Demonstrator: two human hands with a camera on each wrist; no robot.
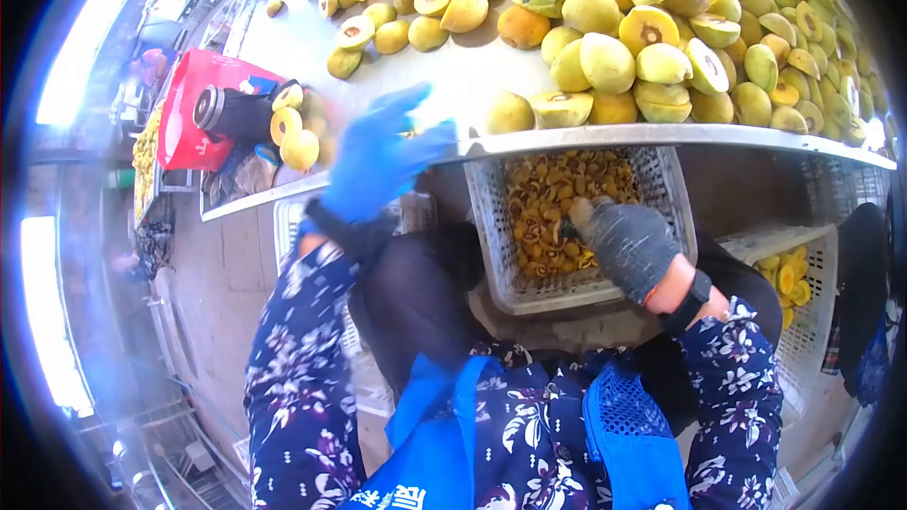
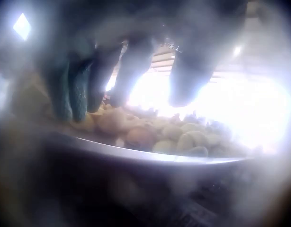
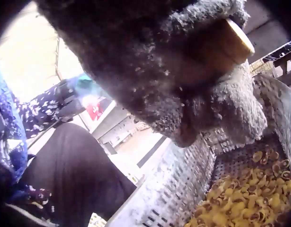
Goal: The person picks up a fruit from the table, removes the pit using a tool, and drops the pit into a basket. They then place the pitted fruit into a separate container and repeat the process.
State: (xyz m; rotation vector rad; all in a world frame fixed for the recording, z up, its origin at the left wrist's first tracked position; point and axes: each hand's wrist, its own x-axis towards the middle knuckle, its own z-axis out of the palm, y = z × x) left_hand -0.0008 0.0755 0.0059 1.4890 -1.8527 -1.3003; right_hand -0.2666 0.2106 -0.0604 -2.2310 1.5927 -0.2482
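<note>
My left hand (image 1: 378, 156), in a blue glove, hovers at the near edge of the metal table with its fingers extended and nothing in them. In the left wrist view its fingers (image 2: 129, 71) hang in front of halved yellow-green fruit (image 2: 169, 137). My right hand (image 1: 628, 241), in a grey knit glove, is over the crate (image 1: 491, 236) between my knees. It grips a tool by a wooden handle (image 3: 237, 42); the tool's working end is hidden. Below it, small yellow-brown scooped-out fruit pieces (image 3: 245, 198) fill the crate's bottom.
Piled fruit halves (image 1: 605, 61) cover the table's (image 1: 406, 85) right side. A red bag (image 1: 203, 104) and a dark flask (image 1: 231, 113) stand at its left end, beside a few halves (image 1: 299, 148). Another crate (image 1: 803, 321) with yellow pieces is at the right.
</note>
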